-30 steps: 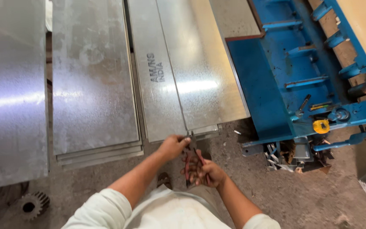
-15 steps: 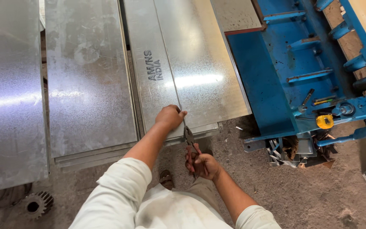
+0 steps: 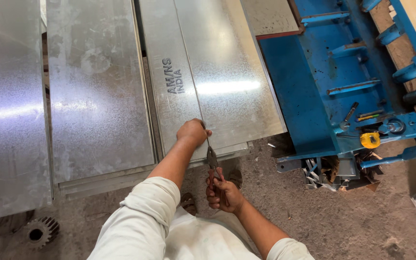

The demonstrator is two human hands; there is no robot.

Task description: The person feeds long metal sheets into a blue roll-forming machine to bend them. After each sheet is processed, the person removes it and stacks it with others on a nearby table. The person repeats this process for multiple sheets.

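Where a second ago both hands met at the sheet's near edge, the left hand (image 3: 192, 132) has since moved forward onto the metal sheet (image 3: 217, 82), closed and pressing down beside the cut line. The right hand (image 3: 222, 195) stays behind, gripping the handles of the snips (image 3: 213, 161), whose blades have entered the edge; the cut appears begun. The sheet lies directly ahead of both hands, on a stack. A blue machine (image 3: 343, 82) stands to the right, a gear wheel (image 3: 39, 232) lower left.
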